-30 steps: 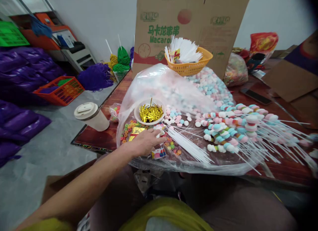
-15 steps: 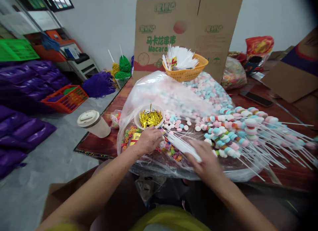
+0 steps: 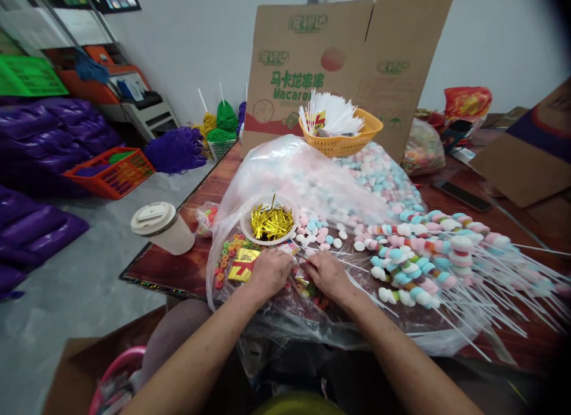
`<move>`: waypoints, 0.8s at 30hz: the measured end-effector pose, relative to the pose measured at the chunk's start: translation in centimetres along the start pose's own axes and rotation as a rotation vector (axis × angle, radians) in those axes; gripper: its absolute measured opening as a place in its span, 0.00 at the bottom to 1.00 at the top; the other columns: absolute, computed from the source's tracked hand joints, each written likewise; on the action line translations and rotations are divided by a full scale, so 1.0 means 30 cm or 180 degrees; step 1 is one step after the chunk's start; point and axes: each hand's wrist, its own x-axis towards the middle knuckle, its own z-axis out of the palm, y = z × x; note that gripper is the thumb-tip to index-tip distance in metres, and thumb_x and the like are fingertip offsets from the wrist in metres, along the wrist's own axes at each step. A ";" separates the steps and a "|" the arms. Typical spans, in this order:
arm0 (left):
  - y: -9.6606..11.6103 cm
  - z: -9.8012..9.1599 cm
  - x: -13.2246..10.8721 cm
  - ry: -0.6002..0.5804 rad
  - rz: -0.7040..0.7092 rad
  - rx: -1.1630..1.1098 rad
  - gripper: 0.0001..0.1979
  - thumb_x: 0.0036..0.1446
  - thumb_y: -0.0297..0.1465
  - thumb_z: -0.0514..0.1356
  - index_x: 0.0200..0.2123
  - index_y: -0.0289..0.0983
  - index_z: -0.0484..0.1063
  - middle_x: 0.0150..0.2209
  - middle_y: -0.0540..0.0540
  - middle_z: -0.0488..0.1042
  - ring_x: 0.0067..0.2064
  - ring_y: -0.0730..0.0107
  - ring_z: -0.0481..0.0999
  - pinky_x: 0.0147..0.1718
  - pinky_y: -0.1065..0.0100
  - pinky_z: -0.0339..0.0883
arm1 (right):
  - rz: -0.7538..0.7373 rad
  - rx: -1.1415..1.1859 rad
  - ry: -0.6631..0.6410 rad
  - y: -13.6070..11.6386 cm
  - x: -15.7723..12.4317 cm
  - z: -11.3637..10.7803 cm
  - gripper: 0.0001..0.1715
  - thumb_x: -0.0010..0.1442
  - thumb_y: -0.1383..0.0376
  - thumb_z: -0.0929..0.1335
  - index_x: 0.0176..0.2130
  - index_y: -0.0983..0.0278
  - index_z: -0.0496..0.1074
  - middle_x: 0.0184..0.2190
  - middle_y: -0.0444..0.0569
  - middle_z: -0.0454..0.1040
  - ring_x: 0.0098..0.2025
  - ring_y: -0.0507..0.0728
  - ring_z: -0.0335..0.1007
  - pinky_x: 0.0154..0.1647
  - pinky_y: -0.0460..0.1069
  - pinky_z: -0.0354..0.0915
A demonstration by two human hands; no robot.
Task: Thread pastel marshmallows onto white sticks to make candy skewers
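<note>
My left hand [image 3: 273,271] and my right hand [image 3: 329,275] are close together over the plastic-covered table front, fingers bent and pinched. Whatever is between their fingertips is too small to make out. White sticks [image 3: 372,295] lie beside and partly under my right wrist. Ring-shaped gummy candies [image 3: 222,266] and a yellow twist-tie packet [image 3: 243,265] lie left of my left hand. Just behind it stands a white bowl [image 3: 245,228] of gold twist ties [image 3: 273,222]. Loose pastel marshmallows [image 3: 317,232] are beyond my hands, and skewered marshmallow sticks [image 3: 413,263] lie to the right.
A yellow basket [image 3: 341,146] of white sticks stands before a large carton [image 3: 289,52]. A lidded cup [image 3: 167,239] is near the left table edge. A phone [image 3: 463,195] lies at right. An orange crate [image 3: 116,183] and purple bags [image 3: 40,225] are on the floor.
My right hand has moved left, away from the bundle of white sticks, and is now next to my left hand. The sticks lie more spread. The view has shifted slightly.
</note>
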 end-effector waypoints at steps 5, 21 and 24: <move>-0.027 -0.044 0.013 -0.0194 0.0176 0.0083 0.15 0.60 0.31 0.47 0.29 0.37 0.71 0.30 0.45 0.74 0.34 0.67 0.71 0.34 0.68 0.62 | -0.0237 0.0183 0.0204 -0.008 0.023 -0.036 0.24 0.51 0.61 0.68 0.48 0.67 0.65 0.43 0.55 0.68 0.44 0.58 0.61 0.42 0.50 0.59; 0.097 0.121 -0.064 0.1133 -0.1047 -0.0360 0.17 0.57 0.33 0.50 0.48 0.33 0.63 0.41 0.38 0.70 0.44 0.57 0.67 0.42 0.58 0.60 | -0.0367 -0.0477 0.0448 -0.063 -0.005 0.006 0.17 0.61 0.64 0.58 0.24 0.65 0.66 0.24 0.49 0.68 0.30 0.55 0.59 0.33 0.49 0.51; 0.080 0.133 -0.059 0.0949 -0.0999 -0.0474 0.13 0.56 0.33 0.51 0.43 0.35 0.68 0.39 0.39 0.70 0.43 0.56 0.66 0.41 0.57 0.59 | -0.0164 -0.0628 0.0384 -0.037 -0.015 0.022 0.20 0.62 0.61 0.57 0.24 0.65 0.66 0.23 0.50 0.68 0.29 0.55 0.59 0.33 0.49 0.51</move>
